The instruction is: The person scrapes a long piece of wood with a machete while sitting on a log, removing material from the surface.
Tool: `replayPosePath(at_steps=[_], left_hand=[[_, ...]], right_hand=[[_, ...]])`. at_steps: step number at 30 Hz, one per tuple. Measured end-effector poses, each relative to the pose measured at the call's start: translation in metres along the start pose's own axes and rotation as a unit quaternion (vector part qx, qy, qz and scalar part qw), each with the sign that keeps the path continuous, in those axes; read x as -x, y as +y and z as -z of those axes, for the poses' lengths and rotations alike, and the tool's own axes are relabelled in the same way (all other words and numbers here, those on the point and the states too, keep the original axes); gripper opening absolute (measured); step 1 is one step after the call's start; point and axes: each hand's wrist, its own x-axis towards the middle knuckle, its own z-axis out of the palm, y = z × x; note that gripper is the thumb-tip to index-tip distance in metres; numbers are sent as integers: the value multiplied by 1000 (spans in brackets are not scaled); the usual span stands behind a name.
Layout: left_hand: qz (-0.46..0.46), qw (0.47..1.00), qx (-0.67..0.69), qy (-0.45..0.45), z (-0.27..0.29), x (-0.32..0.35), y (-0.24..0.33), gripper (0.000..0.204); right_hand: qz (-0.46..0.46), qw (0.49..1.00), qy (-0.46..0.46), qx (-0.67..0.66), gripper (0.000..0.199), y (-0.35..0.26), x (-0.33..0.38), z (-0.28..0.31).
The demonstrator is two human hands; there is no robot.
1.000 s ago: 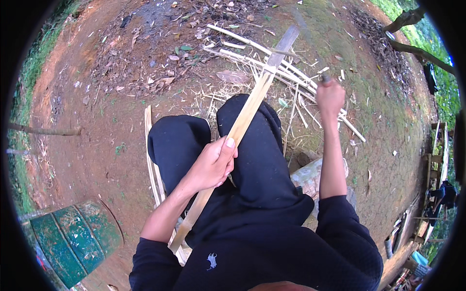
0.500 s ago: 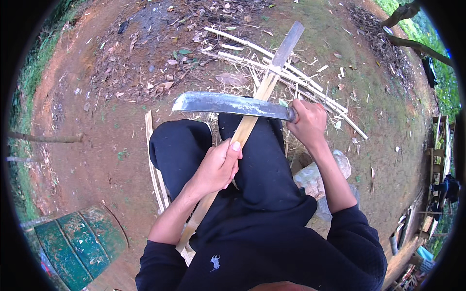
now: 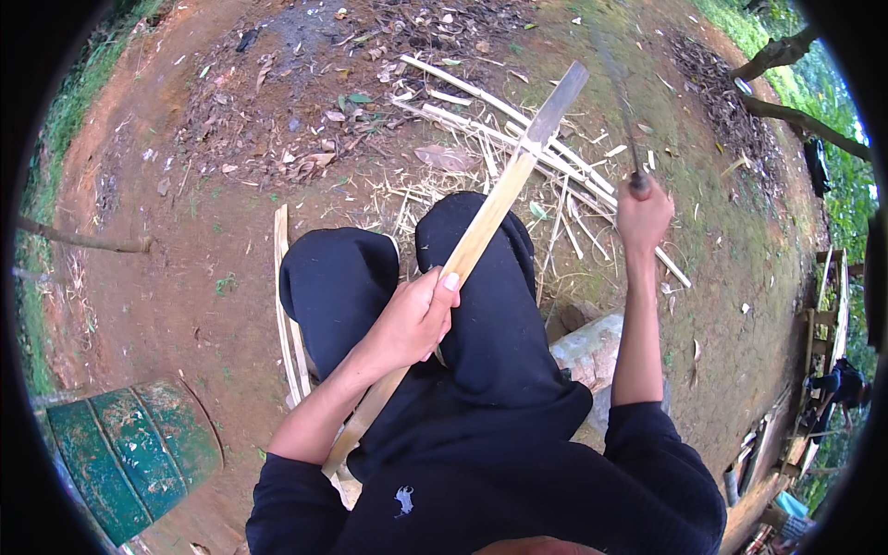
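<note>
Left hand [image 3: 414,319] grips bamboo slat [image 3: 481,231] steady across lap; right hand [image 3: 643,215] clenches machete [image 3: 618,102], raised far right.

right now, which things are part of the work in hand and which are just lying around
In use:
left hand gripping the bamboo slat
right hand raising the long knife

Lying about:
green drum
loose bamboo strips beside the knee
split offcuts on the ground
grey stone
</note>
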Motion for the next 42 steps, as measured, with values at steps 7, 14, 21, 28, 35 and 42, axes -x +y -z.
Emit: replayPosePath(at_steps=[7, 14, 21, 28, 35, 42], left_hand=[[-12, 1000, -15, 20, -11, -1, -1, 41], [-16, 998, -53, 24, -7, -3, 1, 40], [21, 999, -27, 12, -2, 11, -1, 40], [36, 987, 145, -57, 13, -3, -7, 53], [68, 997, 28, 8, -7, -8, 6, 58], [1, 994, -80, 68, -19, -5, 6, 53]], right_hand=[[253, 956, -140, 56, 17, -56, 43, 11], [269, 948, -157, 66, 14, -35, 31, -17], [-157, 965, -25, 209, 24, 24, -69, 0], [-100, 993, -41, -38, 21, 17, 15, 23], [143, 985, -81, -54, 11, -27, 55, 18], [259, 956, -128, 49, 16, -28, 36, -1]])
